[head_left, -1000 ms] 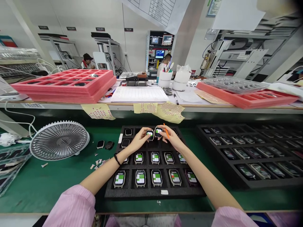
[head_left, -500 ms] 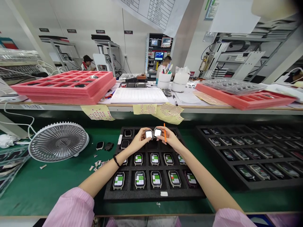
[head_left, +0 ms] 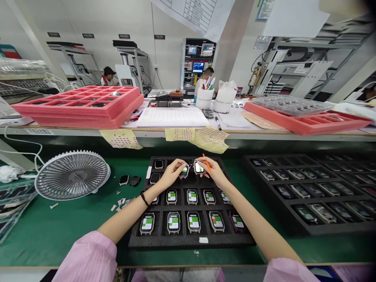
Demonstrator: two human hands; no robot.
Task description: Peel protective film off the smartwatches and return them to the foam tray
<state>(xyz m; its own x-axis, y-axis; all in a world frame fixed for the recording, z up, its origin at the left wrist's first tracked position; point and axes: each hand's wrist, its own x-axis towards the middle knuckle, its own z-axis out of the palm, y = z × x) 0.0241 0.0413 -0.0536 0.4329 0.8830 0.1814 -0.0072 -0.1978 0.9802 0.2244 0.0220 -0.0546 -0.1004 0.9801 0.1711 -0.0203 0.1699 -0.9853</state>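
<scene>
Over the back rows of a black foam tray (head_left: 164, 243), my left hand (head_left: 173, 172) is closed on a smartwatch (head_left: 184, 171) whose screen shows some green. My right hand (head_left: 214, 172) grips a second smartwatch (head_left: 199, 168) with a mostly white lit screen. An orange stick-like tool (head_left: 207, 163) is also tucked between the right fingers. The two watches are apart, side by side. Below them in the tray, several watches such as this one (head_left: 194, 222) lie face up in compartments with green-and-white screens. Dark-screened watches, one of them here (head_left: 159, 164), sit at the tray's back left.
A grey fan (head_left: 73, 176) stands at left; near it lie two loose watches (head_left: 124, 179) and small paper scraps (head_left: 120, 203). Another black tray (head_left: 296, 231) of watches is at right. Pink foam trays (head_left: 88, 113) rest on the shelf. Two people sit in the background.
The two watches have moved slightly apart. The left watch's screen went from white to showing green, and the orange tool has tilted in my right hand.
</scene>
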